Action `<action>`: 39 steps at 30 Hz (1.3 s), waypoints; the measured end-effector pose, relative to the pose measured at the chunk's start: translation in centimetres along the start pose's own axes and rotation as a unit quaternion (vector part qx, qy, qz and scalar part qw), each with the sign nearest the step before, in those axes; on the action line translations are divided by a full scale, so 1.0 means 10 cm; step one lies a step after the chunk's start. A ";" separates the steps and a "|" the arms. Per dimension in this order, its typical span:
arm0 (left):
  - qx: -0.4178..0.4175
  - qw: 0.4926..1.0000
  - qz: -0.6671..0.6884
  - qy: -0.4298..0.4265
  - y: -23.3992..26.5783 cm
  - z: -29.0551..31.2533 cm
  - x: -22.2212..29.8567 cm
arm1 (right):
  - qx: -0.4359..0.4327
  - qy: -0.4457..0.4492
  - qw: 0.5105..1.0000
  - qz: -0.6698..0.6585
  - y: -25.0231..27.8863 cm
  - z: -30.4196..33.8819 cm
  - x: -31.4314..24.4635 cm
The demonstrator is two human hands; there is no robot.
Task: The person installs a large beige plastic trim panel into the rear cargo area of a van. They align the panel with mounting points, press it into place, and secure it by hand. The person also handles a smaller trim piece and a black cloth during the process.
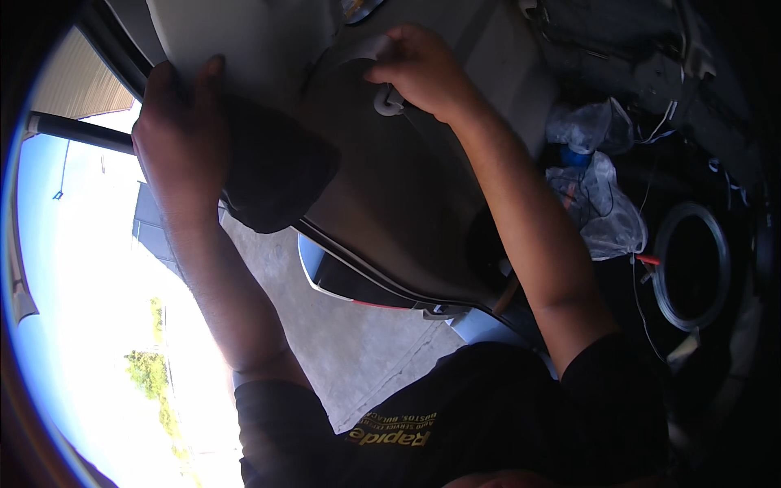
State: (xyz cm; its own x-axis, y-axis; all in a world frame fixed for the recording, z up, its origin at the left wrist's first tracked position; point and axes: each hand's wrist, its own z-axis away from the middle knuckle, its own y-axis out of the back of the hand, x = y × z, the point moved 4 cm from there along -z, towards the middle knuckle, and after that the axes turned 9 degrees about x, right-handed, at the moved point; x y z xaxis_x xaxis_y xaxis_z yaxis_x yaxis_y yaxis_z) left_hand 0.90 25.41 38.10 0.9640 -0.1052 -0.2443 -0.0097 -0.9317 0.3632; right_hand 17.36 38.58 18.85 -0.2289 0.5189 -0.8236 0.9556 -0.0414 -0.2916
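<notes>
Left hand (181,138) clamped on a dark cloth (272,175), pressing it flat to the grey car trim panel (382,211); right hand (423,73) clenched round the pale grab handle (389,99) beside, steadying; plastic bags (598,207) well right.

So the person's wearing a black short-sleeved t-shirt (455,407) with yellow printed lettering across the chest, a bigger word plus a smaller line. Sleeves end above the elbows, forearms are bare. No gloves, watch or rings visible on the left hand (175,142) or right hand (423,69).
</notes>
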 end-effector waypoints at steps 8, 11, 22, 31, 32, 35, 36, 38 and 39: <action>0.000 0.999 -0.024 -0.024 0.00 -0.04 -0.02 | 0.062 0.043 0.996 0.053 0.02 0.13 -0.07; -0.007 0.999 -0.011 -0.042 -0.01 -0.06 -0.01 | 0.022 -0.019 0.999 0.031 -0.02 0.27 -0.17; -0.019 0.999 -0.031 -0.024 0.11 -0.02 0.07 | -0.147 0.044 0.984 0.096 -0.18 0.28 0.12; -0.029 0.997 -0.034 -0.056 0.14 -0.05 0.11 | -0.028 0.368 0.894 0.253 -0.43 -0.03 -0.18; -0.032 0.998 -0.027 -0.052 0.13 -0.06 0.10 | -0.028 0.372 0.889 0.266 -0.43 -0.04 -0.16; -0.032 0.999 -0.009 -0.041 0.12 -0.06 0.05 | -0.011 0.368 0.898 0.240 -0.48 0.00 -0.12; -0.031 0.999 -0.003 -0.037 0.12 -0.07 0.04 | -0.025 0.370 0.896 0.244 -0.49 -0.02 -0.12; -0.038 0.999 0.005 -0.033 0.12 -0.10 0.05 | -0.054 0.372 0.892 0.252 -0.51 -0.11 -0.14; -0.040 0.999 0.009 -0.031 0.13 -0.11 0.06 | -0.061 0.377 0.888 0.258 -0.50 -0.13 -0.15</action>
State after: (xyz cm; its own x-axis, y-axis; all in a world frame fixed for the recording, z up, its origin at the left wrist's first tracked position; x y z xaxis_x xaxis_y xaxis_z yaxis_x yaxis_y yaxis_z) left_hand 1.77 24.56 39.40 0.9457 -0.1452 -0.2908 -0.0031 -0.8987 0.4386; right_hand 13.13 39.12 22.20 0.3895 0.8838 -0.2593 0.9210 -0.3701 0.1219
